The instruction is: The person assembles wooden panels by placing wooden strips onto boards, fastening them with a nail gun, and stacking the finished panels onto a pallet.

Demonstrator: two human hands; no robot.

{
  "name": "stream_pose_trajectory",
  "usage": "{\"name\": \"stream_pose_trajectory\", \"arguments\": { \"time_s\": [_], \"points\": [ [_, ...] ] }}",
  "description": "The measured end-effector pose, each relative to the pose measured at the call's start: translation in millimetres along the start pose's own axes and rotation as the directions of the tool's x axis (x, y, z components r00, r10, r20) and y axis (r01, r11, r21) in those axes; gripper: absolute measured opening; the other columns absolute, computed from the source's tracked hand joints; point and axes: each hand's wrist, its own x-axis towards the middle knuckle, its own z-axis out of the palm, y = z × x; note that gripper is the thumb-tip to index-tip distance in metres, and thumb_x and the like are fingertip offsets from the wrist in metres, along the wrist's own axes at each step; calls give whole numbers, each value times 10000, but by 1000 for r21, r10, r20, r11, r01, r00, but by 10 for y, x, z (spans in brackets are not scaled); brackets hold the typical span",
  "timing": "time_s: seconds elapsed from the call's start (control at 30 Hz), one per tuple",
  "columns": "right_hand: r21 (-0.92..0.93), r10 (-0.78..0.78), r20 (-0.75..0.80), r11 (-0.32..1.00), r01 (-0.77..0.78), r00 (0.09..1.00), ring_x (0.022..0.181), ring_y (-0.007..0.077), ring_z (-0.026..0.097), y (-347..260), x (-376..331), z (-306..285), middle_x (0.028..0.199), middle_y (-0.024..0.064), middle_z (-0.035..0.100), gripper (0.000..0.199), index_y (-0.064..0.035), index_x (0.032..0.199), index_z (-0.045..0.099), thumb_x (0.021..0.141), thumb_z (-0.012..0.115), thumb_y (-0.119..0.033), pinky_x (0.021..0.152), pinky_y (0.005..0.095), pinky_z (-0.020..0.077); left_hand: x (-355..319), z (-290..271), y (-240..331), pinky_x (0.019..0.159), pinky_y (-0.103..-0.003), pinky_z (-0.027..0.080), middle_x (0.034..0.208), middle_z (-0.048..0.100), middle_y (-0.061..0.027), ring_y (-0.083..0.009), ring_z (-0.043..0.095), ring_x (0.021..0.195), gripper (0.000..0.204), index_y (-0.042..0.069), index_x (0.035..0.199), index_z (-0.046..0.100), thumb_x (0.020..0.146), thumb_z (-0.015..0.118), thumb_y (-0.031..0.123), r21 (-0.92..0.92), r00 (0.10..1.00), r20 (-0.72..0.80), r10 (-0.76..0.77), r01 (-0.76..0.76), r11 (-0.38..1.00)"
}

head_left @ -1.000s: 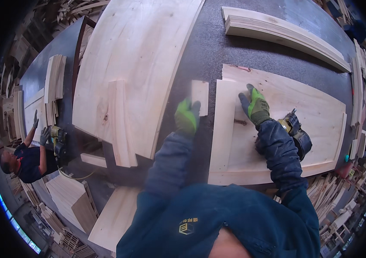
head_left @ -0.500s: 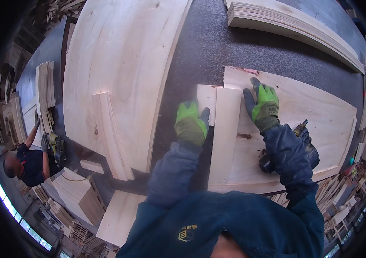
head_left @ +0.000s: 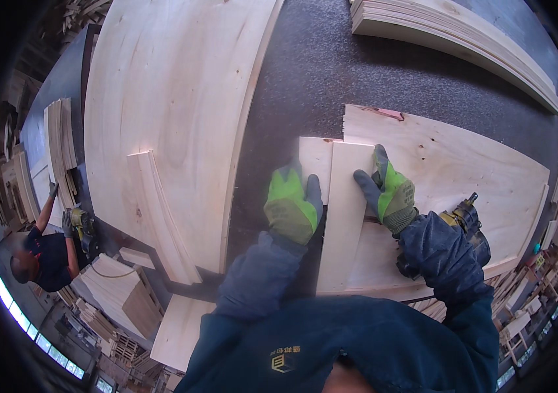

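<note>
Both my hands wear green and grey work gloves. My left hand (head_left: pixel 292 204) lies beside the left edge of a short thin board (head_left: pixel 315 157), thumb held away from the stretched, slightly blurred fingers. A narrow wooden strip (head_left: pixel 344 216) lies upright in the view, over the left part of a wide plywood panel (head_left: pixel 449 150). Against the strip's right edge, near its far end, rests my right hand (head_left: pixel 390 190), its thumb and fingers apart. Partly hidden by my right forearm, a dark and yellow power tool (head_left: pixel 472 229) lies on the panel.
Left of me is a large plywood sheet (head_left: pixel 167 111) with several thin strips (head_left: pixel 161 216) on it. A stack of boards (head_left: pixel 456 42) lies at the far right on the dark table (head_left: pixel 305 72). At far left, a co-worker (head_left: pixel 49 252) handles a similar tool (head_left: pixel 82 229).
My right hand has come nearer and left, from over the panel to the strip's edge. My left hand stays beside the short board. The view has shifted slightly.
</note>
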Motion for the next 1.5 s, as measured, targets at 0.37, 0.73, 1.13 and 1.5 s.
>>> {"name": "stream_pose_trajectory", "arguments": {
  "time_s": [0.37,0.73,1.13,1.5],
  "points": [
    [31,35,42,999,-36,999,694,304,759,15,55,-18,810,121,751,959,83,1848,449,1189,818,-507,672,481,585,145,85,-79,872,-432,660,1259,717,-143,-270,750,1036,511,48,1540,812,1056,919,171,-169,987,27,-161,163,972],
    [-36,-45,-10,998,45,999,724,339,789,49,1,23,831,134,764,929,92,1838,460,1203,791,-500,679,497,618,158,-15,42,927,-476,700,1333,763,-243,-381,828,1144,558,-97,1547,770,1086,897,190,-91,994,42,-97,101,991],
    [-96,-60,18,994,61,998,736,358,817,14,63,29,843,120,792,908,110,1821,464,1187,806,-442,690,502,638,184,15,1,961,-502,690,1321,771,-253,-410,831,1134,622,-82,1541,770,1045,956,241,-82,998,10,-60,60,995],
    [-31,-84,-92,996,82,992,654,241,713,73,56,-36,774,63,699,935,50,1859,481,1150,881,-409,647,437,586,279,-8,213,1005,-535,670,1357,738,-263,-433,783,1202,919,-123,1544,717,909,1098,422,-53,999,44,-7,9,999]
  ]
}}
